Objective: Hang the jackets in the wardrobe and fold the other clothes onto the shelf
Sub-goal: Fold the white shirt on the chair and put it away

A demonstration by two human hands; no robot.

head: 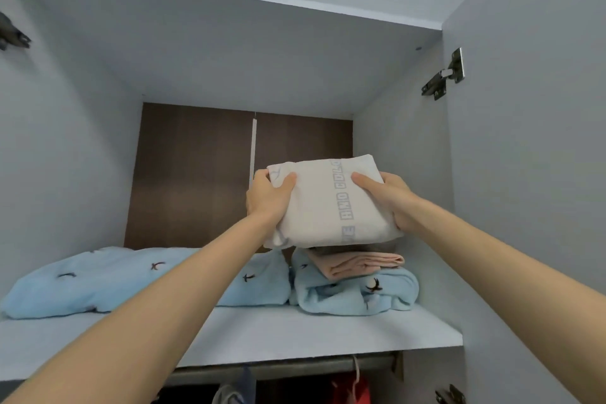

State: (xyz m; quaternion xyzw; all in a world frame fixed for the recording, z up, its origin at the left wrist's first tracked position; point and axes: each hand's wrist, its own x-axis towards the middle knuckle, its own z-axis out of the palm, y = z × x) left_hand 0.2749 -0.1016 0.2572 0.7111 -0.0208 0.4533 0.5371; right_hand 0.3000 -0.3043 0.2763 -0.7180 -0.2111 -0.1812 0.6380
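A folded cream garment (324,203) with a band of pale blue letters is held up in front of the wardrobe's upper shelf (295,334). My left hand (267,195) grips its left edge, thumb on top. My right hand (390,198) grips its right edge the same way. The garment hovers just above a stack at the shelf's right: a folded pink piece (357,264) lying on a folded light blue garment (357,295) with small bird motifs.
A wider folded light blue garment (108,279) lies across the shelf's left. Below the shelf runs a hanging rail (295,367) with a hanger hook and clothes, one red (347,390). The wardrobe's right wall (403,174) and door hinges (446,74) stand close.
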